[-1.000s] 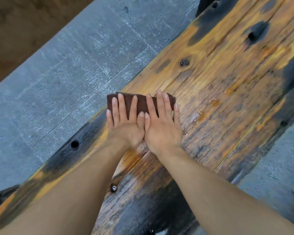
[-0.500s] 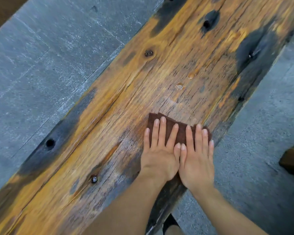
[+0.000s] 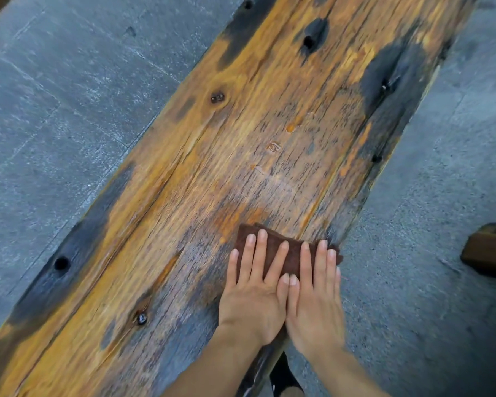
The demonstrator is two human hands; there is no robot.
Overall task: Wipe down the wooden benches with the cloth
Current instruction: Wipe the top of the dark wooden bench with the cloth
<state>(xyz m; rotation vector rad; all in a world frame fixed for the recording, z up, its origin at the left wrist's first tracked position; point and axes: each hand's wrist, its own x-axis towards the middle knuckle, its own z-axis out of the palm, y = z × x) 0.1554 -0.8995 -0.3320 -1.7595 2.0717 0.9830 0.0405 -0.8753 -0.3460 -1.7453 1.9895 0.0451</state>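
A long weathered wooden bench, orange-brown with dark patches and bolt holes, runs diagonally across the view. A folded dark brown cloth lies flat on it at the bench's near right edge. My left hand and my right hand rest side by side on the cloth, palms down, fingers spread and pressing it onto the wood. The hands cover most of the cloth's near half. The wood near the cloth looks damp and darker.
Grey stone paving lies left of the bench and grey concrete to its right. A second dark wooden piece shows at the right edge. A dark shoe shows below the bench edge.
Both hands slid the cloth across the bench, from its far left edge a second ago to its near right edge, then a little further toward me.
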